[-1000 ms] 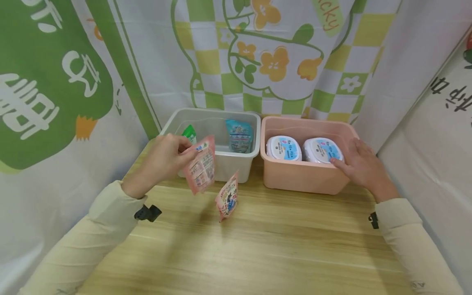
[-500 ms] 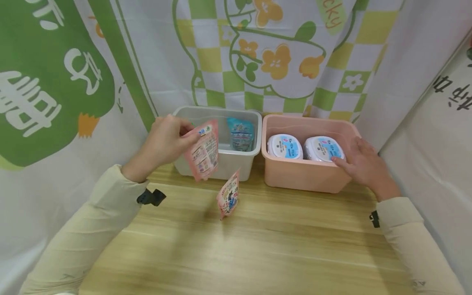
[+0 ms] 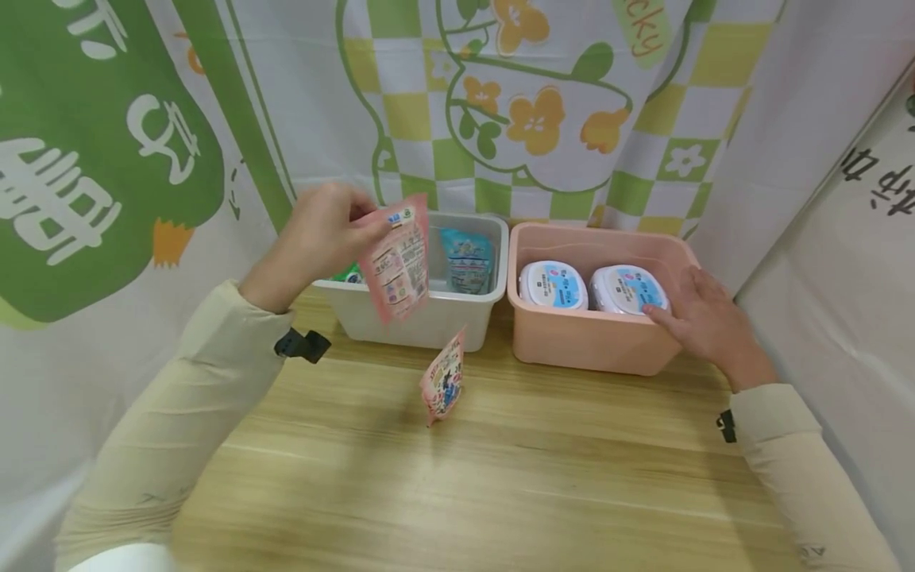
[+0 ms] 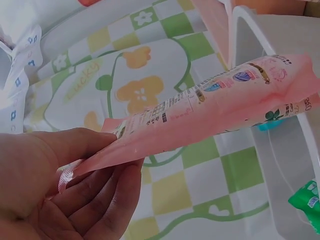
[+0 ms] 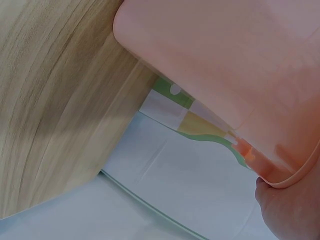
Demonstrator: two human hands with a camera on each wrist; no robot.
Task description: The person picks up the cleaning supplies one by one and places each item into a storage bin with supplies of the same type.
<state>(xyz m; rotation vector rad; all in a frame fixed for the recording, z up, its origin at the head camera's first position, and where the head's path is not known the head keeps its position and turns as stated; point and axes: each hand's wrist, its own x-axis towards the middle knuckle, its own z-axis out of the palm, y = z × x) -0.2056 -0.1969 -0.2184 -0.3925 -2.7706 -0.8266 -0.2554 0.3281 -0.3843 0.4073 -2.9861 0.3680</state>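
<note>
My left hand (image 3: 325,230) pinches a pink printed pouch (image 3: 399,262) by its upper edge, thumb on one side and fingers behind, as the left wrist view shows. The pouch hangs tilted and overlaps the front rim of the grey bin (image 3: 400,318) in the head view. A second pink pouch (image 3: 445,377) stands on edge on the table below. My right hand (image 3: 715,326) holds the right rim of the pink bin (image 3: 586,342), its thumb beside a white tub (image 3: 629,289) inside. In the right wrist view, most of this hand is out of frame.
Inside the grey bin are a blue pouch (image 3: 468,260) at the right and a green packet (image 3: 350,274), partly hidden, at the left. Another white tub (image 3: 553,284) sits in the pink bin. Both bins stand against the printed curtain (image 3: 536,151) on a wooden table (image 3: 500,492).
My left hand has raised the pink pouch, bringing it higher in front of the grey bin. The green packet shows again below that hand. My right hand keeps its place on the pink bin.
</note>
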